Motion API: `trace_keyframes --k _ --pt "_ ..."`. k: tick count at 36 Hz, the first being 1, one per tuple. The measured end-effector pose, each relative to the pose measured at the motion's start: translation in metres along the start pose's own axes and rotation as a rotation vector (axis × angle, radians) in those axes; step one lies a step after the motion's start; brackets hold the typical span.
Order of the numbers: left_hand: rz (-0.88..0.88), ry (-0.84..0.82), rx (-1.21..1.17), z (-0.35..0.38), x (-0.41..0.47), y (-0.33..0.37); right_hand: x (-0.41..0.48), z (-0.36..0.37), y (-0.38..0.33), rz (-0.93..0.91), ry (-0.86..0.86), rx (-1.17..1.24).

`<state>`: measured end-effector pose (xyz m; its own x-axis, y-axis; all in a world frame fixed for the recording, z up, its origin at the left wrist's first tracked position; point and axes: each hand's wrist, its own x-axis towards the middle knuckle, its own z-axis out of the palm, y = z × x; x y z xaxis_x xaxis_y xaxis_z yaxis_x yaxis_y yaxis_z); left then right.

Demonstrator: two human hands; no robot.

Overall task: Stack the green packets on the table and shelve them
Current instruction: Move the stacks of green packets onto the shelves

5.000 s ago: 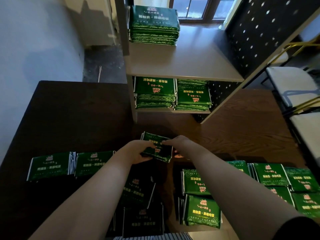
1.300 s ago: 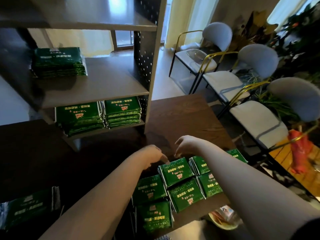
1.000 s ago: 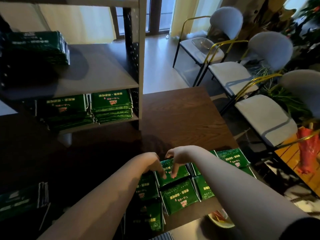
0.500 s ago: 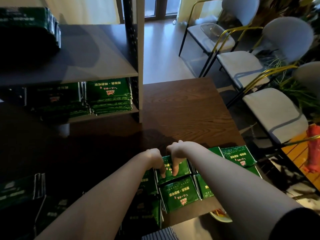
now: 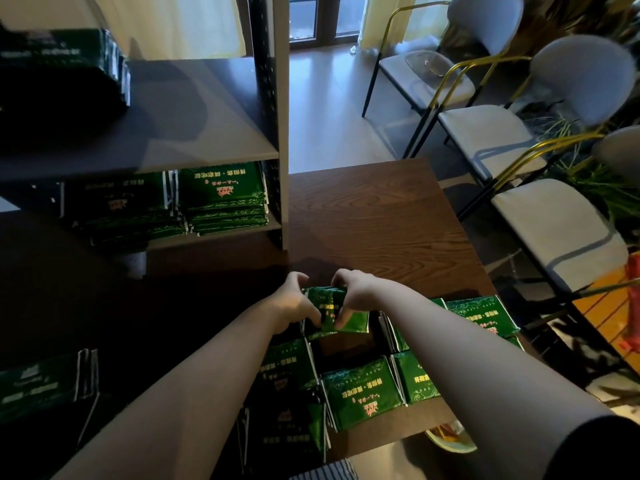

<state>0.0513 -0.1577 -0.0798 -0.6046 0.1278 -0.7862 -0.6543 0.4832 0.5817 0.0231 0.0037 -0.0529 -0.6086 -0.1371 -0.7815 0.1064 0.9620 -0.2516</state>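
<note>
Both hands grip one green packet [image 5: 327, 300] from above. The left hand [image 5: 294, 303] curls over its left edge, thumb at the far side. The right hand [image 5: 354, 295] curls over the right part, fingertips [image 5: 341, 320] pressed on the printed face. The grip is closed on the packet on both sides. The packet is tilted, with its far edge raised off the table [image 5: 374, 223]. A bare dark patch of tabletop shows just below its near edge.

Loose packets lie flat around that patch:
- One packet [image 5: 360, 389] lies on the near side.
- A second [image 5: 420, 379] lies just to the right of it.
- A third [image 5: 483, 318] lies at the right edge of the table, partly behind the right forearm.
- A shadowed packet [image 5: 289, 365] lies under the left forearm, and more sit nearer the body, too dark to count.
- Another packet [image 5: 38, 384] lies well apart at far left.

The shelf unit [image 5: 273, 116] stands on the far left part of the table.
- Lower shelf: two stacks side by side, a lit stack [image 5: 225, 197] on the right and a dim stack [image 5: 117, 207] on the left.
- Upper shelf: one stack [image 5: 59, 71] at its left end, mostly in shadow.

Three grey chairs with gold frames stand in a row to the right of the table, the nearest chair [image 5: 561, 230] just beside it. The rim of a bowl [image 5: 450, 443] shows below the near table edge.
</note>
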Motion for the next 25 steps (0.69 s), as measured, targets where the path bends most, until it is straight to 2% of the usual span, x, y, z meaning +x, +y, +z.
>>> trace_keyframes --k 3,9,14,21,25 --pt "-0.013 0.040 -0.096 -0.012 0.004 -0.006 0.006 0.002 0.000 0.000 0.044 0.163" --pt "-0.077 0.026 -0.202 -0.027 0.014 -0.017 0.012 -0.002 0.002 -0.023 -0.015 0.469" --pt "-0.006 0.114 -0.232 -0.033 0.014 -0.017 0.022 0.000 0.003 -0.064 0.113 0.562" --pt "0.391 0.369 -0.172 -0.039 0.007 -0.018 0.031 0.004 -0.014 -0.278 0.378 0.291" --pt "0.460 0.376 -0.057 -0.034 0.004 -0.026 0.032 0.012 -0.018 -0.326 0.390 0.141"
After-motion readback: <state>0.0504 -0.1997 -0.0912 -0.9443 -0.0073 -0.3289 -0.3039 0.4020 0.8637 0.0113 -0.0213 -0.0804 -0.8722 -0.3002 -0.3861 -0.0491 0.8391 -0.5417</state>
